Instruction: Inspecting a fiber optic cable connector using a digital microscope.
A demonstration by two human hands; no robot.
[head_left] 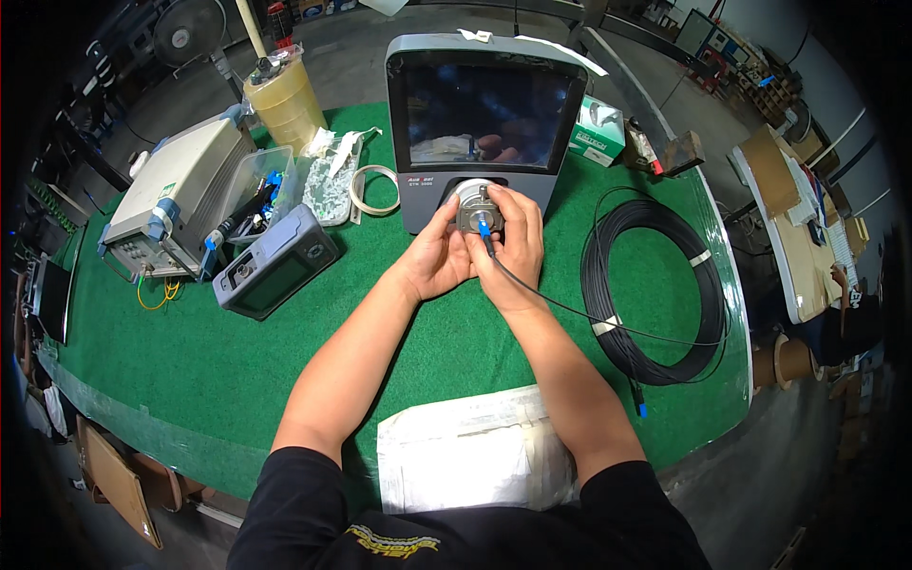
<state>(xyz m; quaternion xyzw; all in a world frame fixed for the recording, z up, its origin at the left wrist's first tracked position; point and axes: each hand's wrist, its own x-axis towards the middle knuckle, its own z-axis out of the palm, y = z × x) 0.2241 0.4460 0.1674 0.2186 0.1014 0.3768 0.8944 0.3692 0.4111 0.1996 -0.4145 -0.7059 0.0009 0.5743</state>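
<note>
A dark device with a large screen [484, 114] stands upright at the middle of the bench. On its lower front sits a round metal connector holder [465, 220]. My left hand [429, 258] grips the holder's left side, thumb and fingers closed against it. From the right, my right hand [518, 249] closes round the same holder, thumb and fingers on its edge. A blue fibre connector [484, 229] sticks into the holder's face between my hands. Its thin black cable [551, 299] runs under my right hand to a coil of black cable [597, 275]. Some fingertips are hidden.
A handheld tester [275, 264] lies left of my arms, before a boxy bench instrument [176, 185] and a clear bin [256, 185]. Tape rolls [285, 104] stand behind. A blue connector [642, 410] hangs off the coil. A white wrapped pad [475, 456] lies near me; a green-white box [598, 131] sits back right.
</note>
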